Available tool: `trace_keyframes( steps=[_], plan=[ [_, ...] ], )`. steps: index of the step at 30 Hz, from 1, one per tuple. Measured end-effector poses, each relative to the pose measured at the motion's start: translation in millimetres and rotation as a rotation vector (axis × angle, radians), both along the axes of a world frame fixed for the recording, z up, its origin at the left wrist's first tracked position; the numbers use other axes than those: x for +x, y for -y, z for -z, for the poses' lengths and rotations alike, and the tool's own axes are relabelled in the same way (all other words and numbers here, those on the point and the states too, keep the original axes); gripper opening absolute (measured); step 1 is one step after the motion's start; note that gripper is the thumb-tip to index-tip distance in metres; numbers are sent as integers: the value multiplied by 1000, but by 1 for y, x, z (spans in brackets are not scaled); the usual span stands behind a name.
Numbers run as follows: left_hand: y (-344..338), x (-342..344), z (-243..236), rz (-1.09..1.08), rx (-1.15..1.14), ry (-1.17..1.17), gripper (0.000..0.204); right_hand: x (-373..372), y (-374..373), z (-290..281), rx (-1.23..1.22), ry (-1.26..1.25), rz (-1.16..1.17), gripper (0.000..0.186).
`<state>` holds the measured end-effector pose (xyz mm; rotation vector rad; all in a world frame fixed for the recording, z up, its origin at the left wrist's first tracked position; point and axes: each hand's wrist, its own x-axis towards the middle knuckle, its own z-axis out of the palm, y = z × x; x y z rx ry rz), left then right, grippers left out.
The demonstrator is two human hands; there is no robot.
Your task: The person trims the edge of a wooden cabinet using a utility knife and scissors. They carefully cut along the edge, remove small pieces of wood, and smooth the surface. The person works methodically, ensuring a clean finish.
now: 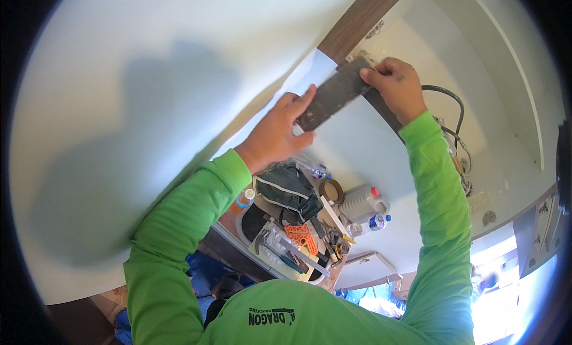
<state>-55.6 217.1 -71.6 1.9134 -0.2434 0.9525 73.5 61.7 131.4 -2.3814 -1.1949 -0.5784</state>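
A short dark brown board (335, 98) with a scuffed face is held up in front of me, tilted up to the right. My right hand (394, 86) pinches its upper right end, thumb on the face. At the lower left end, my left hand (277, 129) has the index finger by one edge and the thumb by the other, gripping it between them. Behind the board, a wood-grain strip (363, 20) runs up and away, and a dark strip (384, 109) slants below my right hand. A large white panel (107, 118) fills the left side.
Below my hands, a cluttered worktop holds a black bag (289, 187), an orange plastic piece (302, 238), a hammer (262, 241), a tape roll (331, 191), a grey jug (358, 203) and water bottles (376, 222). Black hoses (460, 109) hang inside the white cabinet (494, 71) at right.
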Motion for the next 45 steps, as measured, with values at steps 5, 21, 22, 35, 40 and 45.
trace_keyframes(
  steps=[5, 21, 22, 35, 40, 45],
  plan=[
    [-2, 1, -1, 9, -16, -59, 94, -4, -3, 0, 27, -4, 25, 37],
    [40, 53, -68, -339, 632, 305, 75, -136, 369, 86, 228, -702, 52, 24],
    [44, 73, -67, -391, 630, 335, 76, -145, 388, 108, 260, -723, 116, 24],
    [288, 109, -95, -83, 842, 569, 61, -177, 508, 295, 1195, -990, 307, 22],
    [374, 108, -104, 58, 883, 596, 60, -163, 521, 331, 1463, -1024, 210, 19],
    [440, 105, -113, 152, 952, 619, 60, -152, 523, 369, 1561, -1125, 189, 18]
  ],
)
